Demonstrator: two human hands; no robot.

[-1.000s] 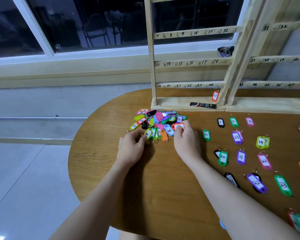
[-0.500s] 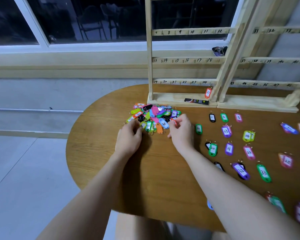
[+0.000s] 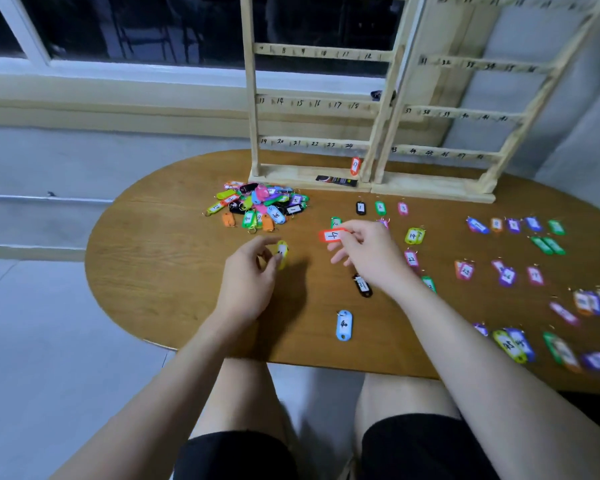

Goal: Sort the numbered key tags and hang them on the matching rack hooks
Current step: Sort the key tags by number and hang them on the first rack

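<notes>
A heap of coloured key tags (image 3: 260, 204) lies on the round wooden table (image 3: 160, 271) in front of the left wooden rack (image 3: 312, 105). My right hand (image 3: 368, 254) pinches a red tag marked 4 (image 3: 331, 235) above the table. My left hand (image 3: 248, 275) pinches a yellow tag (image 3: 282, 252) between thumb and fingers, just below the heap. Several sorted tags lie in rows to the right, among them tags 1 (image 3: 360, 207), 2 (image 3: 380, 207) and 3 (image 3: 403, 208). One red tag (image 3: 355, 165) hangs on the left rack's bottom rail.
A second numbered rack (image 3: 465, 112) stands to the right of the first. A light blue tag (image 3: 343, 324) and a black tag (image 3: 362, 285) lie near the front edge. A black strip (image 3: 336, 181) rests on the rack base. My knees are under the table.
Both hands have pulled back from the heap, each lifting a tag: the right holds the red 4, the left a yellow one. The camera has tilted down and back.
</notes>
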